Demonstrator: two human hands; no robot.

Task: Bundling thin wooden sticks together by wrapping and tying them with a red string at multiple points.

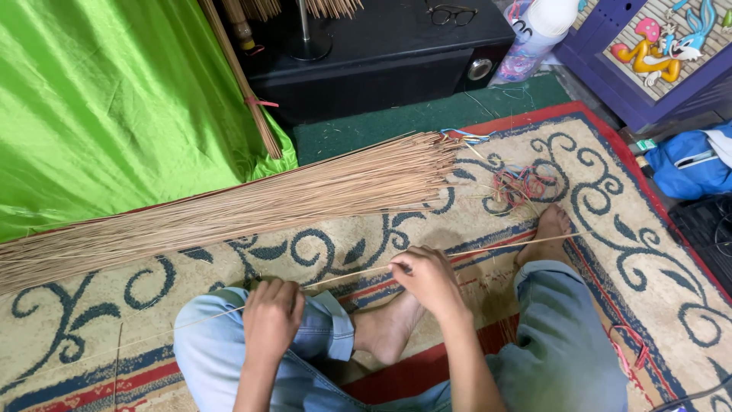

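Seated on the rug (648, 252), both the left hand (271, 319) and right hand (428, 278) pinch closed on one thin stick (488, 249) held across the knees, beside the stick pile (252, 202); a light, even grip likely avoids snapping.

Your left hand (271, 320) and right hand (428, 278) hold one thin stick (488, 249) across your knees. The stick pile (252, 202) lies on the rug (656, 252) in front, rubber bands (522, 185) beside its right end.

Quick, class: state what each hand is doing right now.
Left hand: closed on the thin stick.
Right hand: closed, pinching the same thin stick.
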